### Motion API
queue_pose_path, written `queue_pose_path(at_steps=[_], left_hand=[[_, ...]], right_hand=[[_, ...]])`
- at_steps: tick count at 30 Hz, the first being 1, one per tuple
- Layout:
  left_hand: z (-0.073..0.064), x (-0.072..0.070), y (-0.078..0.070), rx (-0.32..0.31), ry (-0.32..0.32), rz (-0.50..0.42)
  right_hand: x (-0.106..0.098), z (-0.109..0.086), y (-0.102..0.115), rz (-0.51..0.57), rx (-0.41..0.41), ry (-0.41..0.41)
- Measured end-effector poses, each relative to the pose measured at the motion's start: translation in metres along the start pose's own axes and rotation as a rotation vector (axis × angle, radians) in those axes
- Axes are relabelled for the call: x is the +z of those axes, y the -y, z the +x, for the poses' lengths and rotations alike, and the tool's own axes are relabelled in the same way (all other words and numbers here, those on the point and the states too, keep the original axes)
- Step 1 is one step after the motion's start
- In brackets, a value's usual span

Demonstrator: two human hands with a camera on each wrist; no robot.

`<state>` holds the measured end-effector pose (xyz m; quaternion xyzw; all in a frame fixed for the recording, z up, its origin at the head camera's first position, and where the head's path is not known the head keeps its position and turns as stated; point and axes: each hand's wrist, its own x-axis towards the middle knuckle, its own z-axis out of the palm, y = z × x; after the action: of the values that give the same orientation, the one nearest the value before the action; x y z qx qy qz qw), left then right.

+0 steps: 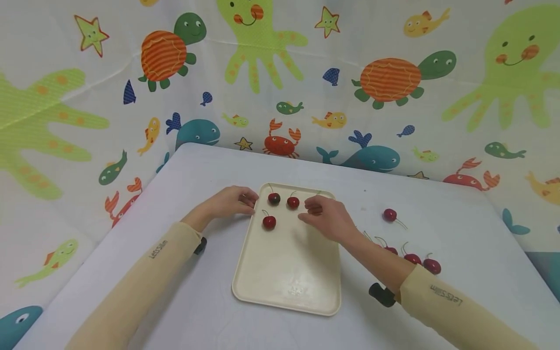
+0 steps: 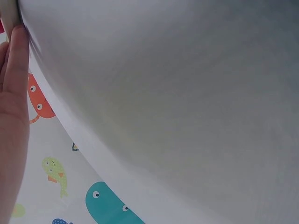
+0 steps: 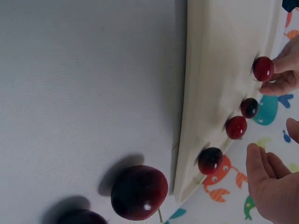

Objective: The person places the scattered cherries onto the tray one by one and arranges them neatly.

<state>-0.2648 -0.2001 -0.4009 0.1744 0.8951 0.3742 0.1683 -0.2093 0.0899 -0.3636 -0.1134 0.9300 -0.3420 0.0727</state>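
A cream rectangular tray (image 1: pixel 286 272) lies on the table. Three red cherries with stems show on it in the head view: a dark one (image 1: pixel 273 199), one beside it (image 1: pixel 293 202) and one nearer (image 1: pixel 269 222). My left hand (image 1: pixel 234 200) rests its fingertips against the tray's left rim. Over the tray's far right part hovers my right hand (image 1: pixel 328 216), fingers loosely bent, thumb apart, nothing between them. It hides a fourth cherry (image 3: pixel 210 161), which the right wrist view shows on the tray near a corner.
Right of the tray, a single cherry (image 1: pixel 390 215) lies on the white tablecloth (image 1: pixel 459 311). Several more cherries (image 1: pixel 432 266) sit nearer, partly behind the right forearm. A curtain (image 1: pixel 280 73) printed with sea animals hangs behind the table.
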Motion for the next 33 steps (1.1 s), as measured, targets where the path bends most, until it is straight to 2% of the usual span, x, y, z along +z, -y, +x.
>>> queue_pose_path(at_steps=[10, 18, 33], left_hand=[[-0.001, -0.001, -0.001, 0.011, 0.002, -0.006], [0.0, 0.0, -0.002, -0.017, 0.001, -0.008], [0.002, 0.0, 0.001, -0.019, 0.0, -0.026]], right_hand=[[-0.016, -0.006, -0.017, 0.015, 0.038, -0.021], [-0.029, -0.014, -0.031, -0.017, 0.08, -0.054], [-0.04, -0.037, -0.057, -0.057, 0.136, -0.059]])
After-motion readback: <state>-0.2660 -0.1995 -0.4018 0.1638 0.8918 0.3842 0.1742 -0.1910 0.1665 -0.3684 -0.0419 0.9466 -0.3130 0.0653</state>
